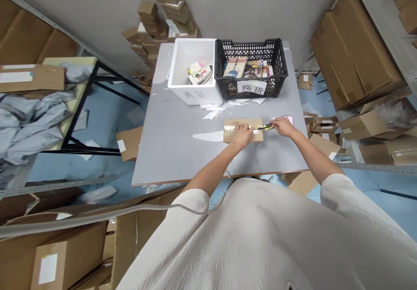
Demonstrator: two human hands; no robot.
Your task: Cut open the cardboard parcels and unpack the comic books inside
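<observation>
A small brown cardboard box (243, 122) lies on the grey table, with shiny tape along its middle. My left hand (242, 136) presses down on the box top, its fingers spread over the tape. In my right hand (282, 126) is a black and yellow utility knife (267, 127), held from the right side. The knife's tip points left and meets the box close to my left fingertips; whether the blade is in the tape I cannot make out. Beside my right hand a phone (288, 119) with a pinkish screen is partly covered.
Behind the box stand a white foam bin (192, 91) and a black plastic crate (283, 72), both holding books. Torn white paper scraps (213, 112) lie in front of them. Cardboard boxes (176, 11) are stacked beyond the table; shelves (374, 16) flank the right side.
</observation>
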